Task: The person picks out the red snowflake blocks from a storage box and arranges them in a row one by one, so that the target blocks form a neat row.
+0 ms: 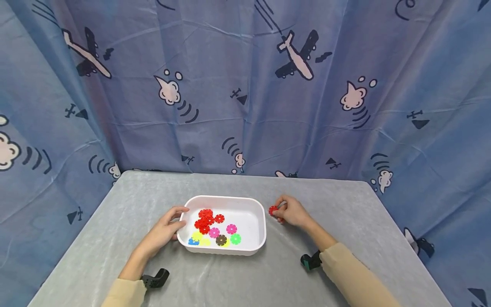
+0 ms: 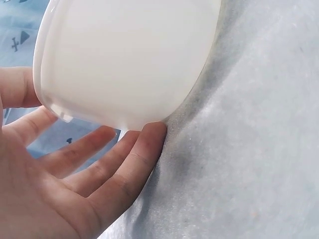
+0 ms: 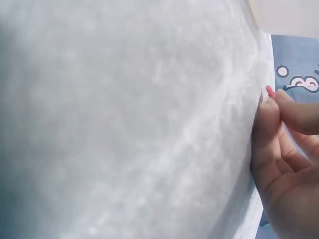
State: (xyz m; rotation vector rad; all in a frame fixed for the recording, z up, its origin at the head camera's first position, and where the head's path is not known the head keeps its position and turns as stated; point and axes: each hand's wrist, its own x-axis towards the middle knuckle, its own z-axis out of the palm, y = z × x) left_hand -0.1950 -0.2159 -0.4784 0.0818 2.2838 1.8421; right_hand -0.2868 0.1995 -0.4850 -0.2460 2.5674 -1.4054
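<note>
A white plastic tray (image 1: 249, 217) stands on the table. My left hand (image 1: 163, 230) holds its left end, thumb at the rim and the other fingers against the outer wall, as the left wrist view shows. Right of the tray, my right hand (image 1: 293, 212) pinches a red snowflake disc (image 1: 272, 210) between thumb and fingertip, just above or at the tabletop. In the right wrist view only a small edge of that disc (image 3: 270, 91) shows past the fingertips. Inside the tray lies a cluster of red discs (image 1: 204, 221).
Pink discs (image 1: 214, 232), a green disc (image 1: 235, 238), a brown disc (image 1: 221, 240), yellow discs (image 1: 197, 236) and a blue piece (image 1: 193, 241) lie near the tray's front. A grey cloth covers the table (image 1: 230, 281). Behind hangs a blue patterned curtain (image 1: 215, 106).
</note>
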